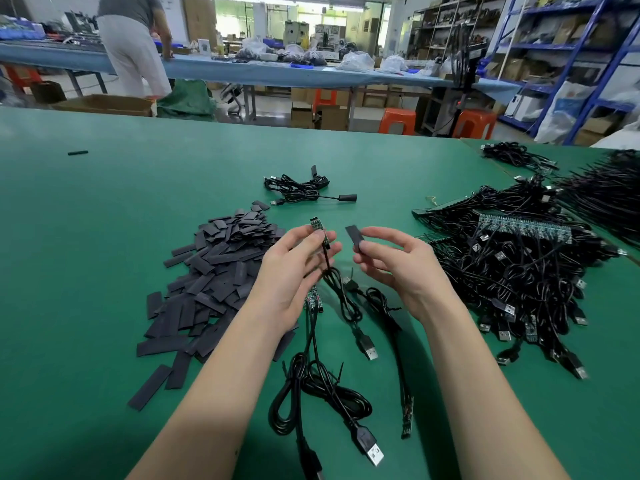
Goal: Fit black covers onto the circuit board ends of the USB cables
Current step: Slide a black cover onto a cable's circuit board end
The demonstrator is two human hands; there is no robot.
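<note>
We hold our left hand above the middle of the green table, its fingers and thumb pinching the cable just below a small green circuit board, which stands upright above the fingertips. The board's black USB cable hangs from that hand and trails down onto the table toward the near edge, ending in a silver USB plug. Our right hand is just beside the left, apart from it, and pinches a flat black cover between thumb and forefinger; the cover tilts toward the board but does not touch it, a gap showing between them.

To the left of our hands lies a loose pile of black covers, spreading toward the near left. To the right sits a large tangle of USB cables with a row of circuit boards on top. Near the near edge, between our forearms, lie a few more cables with bare boards and a coiled cable with a plug. Beyond our hands, toward the far edge, lies a small bundle of cables with a cover fitted on one end. A single dark cover lies alone near the far left of the table.

Past the table a person stands at a long blue bench, with orange stools and shelving behind.
</note>
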